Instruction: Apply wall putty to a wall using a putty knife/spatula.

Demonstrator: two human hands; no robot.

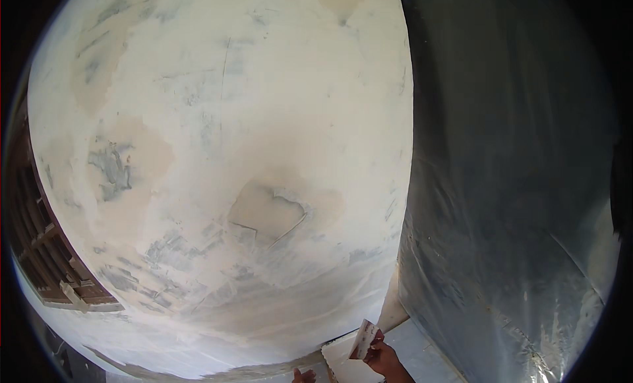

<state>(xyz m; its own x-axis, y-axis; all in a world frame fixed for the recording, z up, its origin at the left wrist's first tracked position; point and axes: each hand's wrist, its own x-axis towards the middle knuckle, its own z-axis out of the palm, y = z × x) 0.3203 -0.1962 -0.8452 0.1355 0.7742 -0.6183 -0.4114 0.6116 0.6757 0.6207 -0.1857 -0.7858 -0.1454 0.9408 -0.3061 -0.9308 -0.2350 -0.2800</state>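
Observation:
At the lower edge, right of centre, my right hand (384,359) is closed round a putty knife (364,339). Its flat, pale blade points up and slightly left, with smears on it. Beneath and beside the blade lies a white rectangular board or container (339,358); its full shape is cut off by the picture's edge. My left hand (304,376) shows only in part to the left of it, fingers apart and with nothing visible in them. Ahead stands a whitish plastered wall (283,106), with a beige filler patch (267,211) edged by a raised ridge.
Grey smears and more beige areas mark the wall. A brown wooden window with bars (46,231) is set at its left. Dark, wrinkled plastic sheeting (501,185) hangs along the right side. A grey surface (422,350) lies at lower right.

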